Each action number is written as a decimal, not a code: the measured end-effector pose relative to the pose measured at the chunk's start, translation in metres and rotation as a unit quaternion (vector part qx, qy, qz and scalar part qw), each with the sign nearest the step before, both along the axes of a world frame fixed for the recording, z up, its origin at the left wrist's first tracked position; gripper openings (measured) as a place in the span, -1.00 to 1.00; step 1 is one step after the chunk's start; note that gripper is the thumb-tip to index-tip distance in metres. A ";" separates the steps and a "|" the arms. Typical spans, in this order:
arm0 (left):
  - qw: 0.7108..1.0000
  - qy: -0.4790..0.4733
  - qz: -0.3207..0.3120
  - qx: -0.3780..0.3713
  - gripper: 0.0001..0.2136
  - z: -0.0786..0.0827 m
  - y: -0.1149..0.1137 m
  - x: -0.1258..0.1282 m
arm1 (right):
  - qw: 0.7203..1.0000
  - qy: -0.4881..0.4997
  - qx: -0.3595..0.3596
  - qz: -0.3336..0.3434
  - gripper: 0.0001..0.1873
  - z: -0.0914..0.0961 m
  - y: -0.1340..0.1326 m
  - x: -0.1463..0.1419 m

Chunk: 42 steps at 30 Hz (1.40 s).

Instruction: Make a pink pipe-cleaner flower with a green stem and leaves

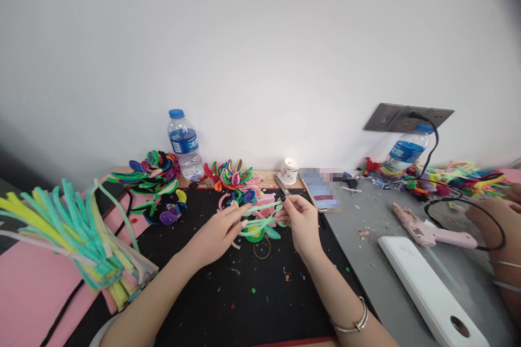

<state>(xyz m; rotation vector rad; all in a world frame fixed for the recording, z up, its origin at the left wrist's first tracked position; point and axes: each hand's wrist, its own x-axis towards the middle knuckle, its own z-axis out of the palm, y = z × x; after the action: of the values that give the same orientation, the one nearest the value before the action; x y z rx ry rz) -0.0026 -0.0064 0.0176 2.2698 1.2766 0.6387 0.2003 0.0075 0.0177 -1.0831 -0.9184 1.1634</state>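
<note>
Pale-green fuzzy stems (260, 222) stretch between the two hands, the right hand (302, 221) pinching them between thumb and fingertips, the left hand (220, 231) loosely closed on their other end, fingers nearly straight. A firm right pinch close to the crossing strands, with lighter left-hand guidance, should spare the soft pile. Beyond the right hand stands a paper cup (288, 172); outward from the left, a thick bundle (77, 233).
</note>
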 end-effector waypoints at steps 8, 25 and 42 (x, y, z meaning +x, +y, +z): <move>1.000 0.018 -0.002 0.007 -0.40 -0.009 -0.005 0.004 | 1.000 0.014 0.001 0.006 -0.78 -0.004 -0.001 -0.004; 0.999 0.023 -0.032 0.017 -0.51 -0.006 -0.008 0.006 | 1.000 0.020 -0.011 0.002 -0.75 -0.005 0.000 -0.004; 0.985 -0.153 0.049 0.067 -0.67 -0.006 0.007 -0.001 | 0.999 0.050 0.000 0.009 -0.76 -0.005 0.003 0.000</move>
<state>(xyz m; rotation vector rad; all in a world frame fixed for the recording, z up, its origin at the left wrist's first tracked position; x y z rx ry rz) -0.0036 0.0009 0.0117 2.1163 1.2295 1.0911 0.2003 0.0105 0.0123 -1.0099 -0.8526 1.2222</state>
